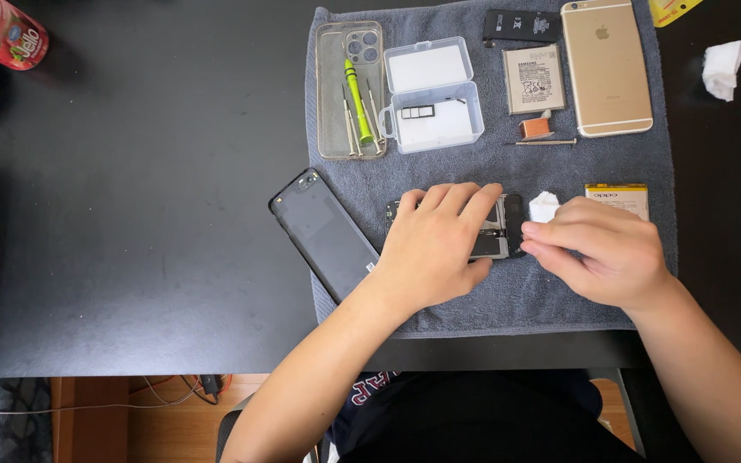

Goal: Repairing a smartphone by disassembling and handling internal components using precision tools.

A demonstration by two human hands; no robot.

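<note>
Pressing flat, the left hand [436, 249] pins the opened phone [492, 230] near the towel's [490, 163] front edge; the right hand [598, 250] pinches a white wad [544, 207]. Stiff but fragile, the phone looks best held by its frame

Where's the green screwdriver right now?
In the head view, the green screwdriver lies inside the clear phone case at the grey towel's upper-left corner, just left of the open clear plastic box, well above the left hand.
</note>
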